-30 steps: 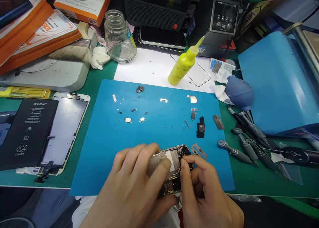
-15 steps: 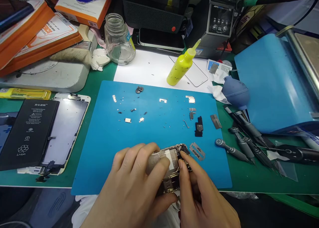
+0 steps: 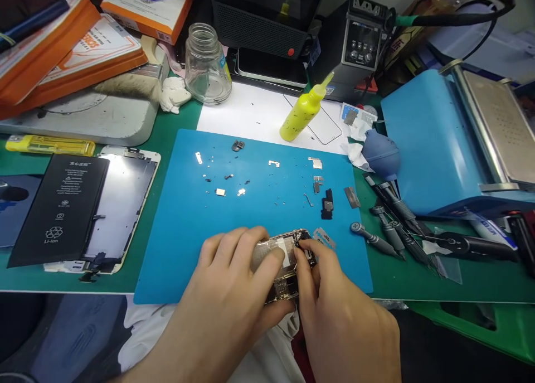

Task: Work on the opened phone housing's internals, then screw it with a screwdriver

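The opened metal phone housing [image 3: 285, 258] sits at the near edge of the blue rubber mat [image 3: 184, 243] on the desk [image 3: 418, 280], held between the left hand [image 3: 234, 299] and the right hand [image 3: 334, 310]. A thin razor blade [image 3: 325, 238] lies just right of it, and small metal brackets [image 3: 315, 162] lie behind it. Left of the mat, a black flat battery [image 3: 58, 207] lies on a white screen frame [image 3: 123, 199]. Grey screwdrivers [image 3: 387, 232] lie to the mat's right.

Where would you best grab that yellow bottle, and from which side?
Grip the bottle around its thick round body, coming from the near side over the mat. Its thin nozzle slants up and right, probably too slim to hold well, and a control box stands close behind.
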A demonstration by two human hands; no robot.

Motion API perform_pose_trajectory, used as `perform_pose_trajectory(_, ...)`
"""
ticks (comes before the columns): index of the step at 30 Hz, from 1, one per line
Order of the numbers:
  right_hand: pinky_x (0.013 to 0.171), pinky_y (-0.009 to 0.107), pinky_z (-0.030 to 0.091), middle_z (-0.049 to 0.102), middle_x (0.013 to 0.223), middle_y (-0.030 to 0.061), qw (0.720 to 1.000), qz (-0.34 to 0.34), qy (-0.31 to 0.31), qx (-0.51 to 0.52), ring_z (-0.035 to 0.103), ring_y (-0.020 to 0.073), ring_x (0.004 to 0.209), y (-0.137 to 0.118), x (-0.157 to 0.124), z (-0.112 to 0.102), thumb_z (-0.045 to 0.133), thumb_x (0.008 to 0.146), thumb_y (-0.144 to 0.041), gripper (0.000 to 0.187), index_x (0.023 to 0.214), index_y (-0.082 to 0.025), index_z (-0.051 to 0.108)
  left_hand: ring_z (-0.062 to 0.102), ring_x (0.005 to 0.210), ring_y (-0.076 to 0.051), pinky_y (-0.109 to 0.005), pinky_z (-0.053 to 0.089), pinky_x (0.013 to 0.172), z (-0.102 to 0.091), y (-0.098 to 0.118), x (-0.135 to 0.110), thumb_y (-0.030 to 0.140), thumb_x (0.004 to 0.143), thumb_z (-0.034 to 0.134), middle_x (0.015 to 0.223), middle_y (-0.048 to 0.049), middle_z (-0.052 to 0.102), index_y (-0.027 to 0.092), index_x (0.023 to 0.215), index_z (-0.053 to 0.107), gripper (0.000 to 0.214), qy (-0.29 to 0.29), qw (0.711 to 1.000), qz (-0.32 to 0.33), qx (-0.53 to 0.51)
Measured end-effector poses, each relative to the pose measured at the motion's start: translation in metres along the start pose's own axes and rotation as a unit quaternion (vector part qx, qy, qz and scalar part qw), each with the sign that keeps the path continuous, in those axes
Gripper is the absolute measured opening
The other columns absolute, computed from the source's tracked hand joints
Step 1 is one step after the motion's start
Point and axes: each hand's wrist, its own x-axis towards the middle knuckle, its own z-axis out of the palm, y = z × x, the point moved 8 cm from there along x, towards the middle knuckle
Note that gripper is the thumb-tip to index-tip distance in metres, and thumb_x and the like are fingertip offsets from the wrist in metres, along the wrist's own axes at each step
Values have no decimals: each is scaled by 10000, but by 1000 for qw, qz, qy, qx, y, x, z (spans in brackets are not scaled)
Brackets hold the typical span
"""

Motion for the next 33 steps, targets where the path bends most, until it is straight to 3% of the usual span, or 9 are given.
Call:
perform_pose_trajectory(3,432,307,260,765,784,44,999,-22,-17,-20,608,127,478,-2,4,-1,364,1281,-361,463,1159,-171,769,602,1265,-323,-460,438,1022,-4,0,1,507,901,990,1388,-91,747,246,1332,636,616,2,1000,5,-4)
perform_pose_trajectory(9,430,303,230,553,521,-19,998,-47,-12,-35,457,154,355,-2,9,-1,363,1274,-408,492,1115,-163,758,679,1259,-311,-459,509,1008,-9,-1,1,588,868,998,1399,-81,781,242,1270,677,620,9,1000,10,-10)
perform_pose_trajectory(20,355,307,303,617,587,-55,999,-22,-18,44,577,170,367,2,14,3,380,1278,-444,433,1060,-198,662,709,1220,-305,-456,552,969,-10,-1,4,645,833,997,1366,-62,789,241,1265,706,659,10,1000,7,-3)
perform_pose_trajectory(23,406,198,430,688,693,-88,993,3,-14,117,642,107,449,16,9,-2,461,1273,-469,353,1143,-229,685,685,1254,-305,-456,523,1022,-12,1,0,691,824,977,1411,-78,774,228,1267,705,696,17,1000,13,2)
perform_pose_trajectory(25,511,116,496,696,727,-95,987,43,9,154,677,74,523,36,4,-6,537,1257,-454,271,1250,-243,707,650,1311,-299,-455,478,1081,-14,4,-9,614,920,937,1462,-79,753,235,1286,710,574,32,999,9,7)
perform_pose_trajectory(28,583,87,518,694,755,-59,977,110,67,171,709,79,603,69,-7,-8,619,1224,-450,275,1318,-216,730,634,1241,-260,-434,438,1067,-15,11,-26,343,1106,771,1380,-47,775,245,1327,715,248,56,998,0,13)
perform_pose_trajectory(30,601,92,530,717,801,-35,972,122,78,185,739,93,666,83,-14,-3,646,1208,-438,278,1328,-208,746,634,1099,-239,-424,437,983,-11,17,-33,188,1134,643,1245,-26,791,233,1370,702,247,53,999,-2,9)
perform_pose_trajectory(33,597,104,535,727,853,-31,967,107,62,222,700,85,653,88,-20,10,652,1200,-390,233,1319,-224,763,643,997,-257,-441,428,884,-4,20,-33,116,1121,539,1153,-24,781,214,1347,675,281,40,999,-10,-10)
